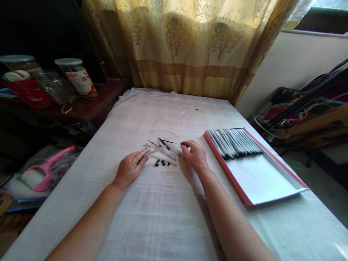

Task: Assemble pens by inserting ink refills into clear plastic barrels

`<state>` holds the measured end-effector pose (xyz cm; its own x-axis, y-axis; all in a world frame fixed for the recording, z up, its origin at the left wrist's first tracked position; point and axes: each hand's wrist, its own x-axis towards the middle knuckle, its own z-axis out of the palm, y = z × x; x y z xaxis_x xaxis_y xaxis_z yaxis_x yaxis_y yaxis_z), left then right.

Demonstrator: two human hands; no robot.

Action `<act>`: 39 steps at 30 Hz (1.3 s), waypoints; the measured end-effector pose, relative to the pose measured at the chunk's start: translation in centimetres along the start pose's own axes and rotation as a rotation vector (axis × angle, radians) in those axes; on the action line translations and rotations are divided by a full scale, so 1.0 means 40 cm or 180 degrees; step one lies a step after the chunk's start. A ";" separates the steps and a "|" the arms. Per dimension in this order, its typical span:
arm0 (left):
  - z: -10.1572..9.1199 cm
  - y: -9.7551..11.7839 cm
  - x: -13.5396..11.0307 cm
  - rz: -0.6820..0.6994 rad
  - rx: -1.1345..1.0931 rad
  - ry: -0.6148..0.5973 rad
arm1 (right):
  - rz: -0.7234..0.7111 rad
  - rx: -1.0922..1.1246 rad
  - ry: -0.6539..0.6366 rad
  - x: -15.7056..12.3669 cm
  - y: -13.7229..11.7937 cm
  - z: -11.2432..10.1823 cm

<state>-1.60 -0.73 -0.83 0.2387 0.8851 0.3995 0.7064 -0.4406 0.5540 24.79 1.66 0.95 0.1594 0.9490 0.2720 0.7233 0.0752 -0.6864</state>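
My left hand [131, 167] is closed in a pinch on a clear pen barrel [155, 150], which points up and to the right. Thumb and finger of my right hand [194, 155] pinch the right end of a thin pen refill [170, 141] with black ink along its left part. Between both hands lies a loose pile of clear barrels [169, 156] and dark refills. Several small black pen plugs [163, 163] are scattered on the cloth just in front of the pile.
To the right sits a shallow pink-edged box [272, 181] with a row of pens [236, 143] at its far end. A white cloth [152, 217] covers the table. Jars [78, 78] stand on a dark cabinet at left, near a pink-handled item [51, 166]. A curtain [185, 43] hangs behind.
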 end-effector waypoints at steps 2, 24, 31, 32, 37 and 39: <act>-0.001 -0.003 0.001 -0.0015 -0.0014 0.0012 | 0.0135 0.0807 0.0291 -0.006 0.002 -0.024; -0.002 0.002 0.001 0.0189 0.0046 0.0018 | 0.0613 0.2804 0.0674 -0.034 -0.057 -0.079; 0.007 0.034 -0.005 0.0426 0.0111 -0.0138 | 0.0307 0.2244 -0.0097 -0.078 -0.084 0.007; 0.008 0.038 -0.006 0.0440 0.0092 -0.0154 | 0.0212 0.2135 -0.0142 -0.085 -0.088 0.018; 0.011 0.045 -0.007 0.0394 -0.0037 -0.0100 | -0.0074 0.1826 -0.0282 -0.105 -0.088 0.039; 0.013 0.041 -0.007 0.0289 -0.0098 0.0033 | -0.0119 0.1573 -0.0296 -0.108 -0.083 0.029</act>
<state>-0.17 -1.63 -0.42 0.2938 0.8398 0.4565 0.6613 -0.5234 0.5373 20.94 -2.33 1.27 0.0627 0.9644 0.2568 0.3192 0.2245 -0.9207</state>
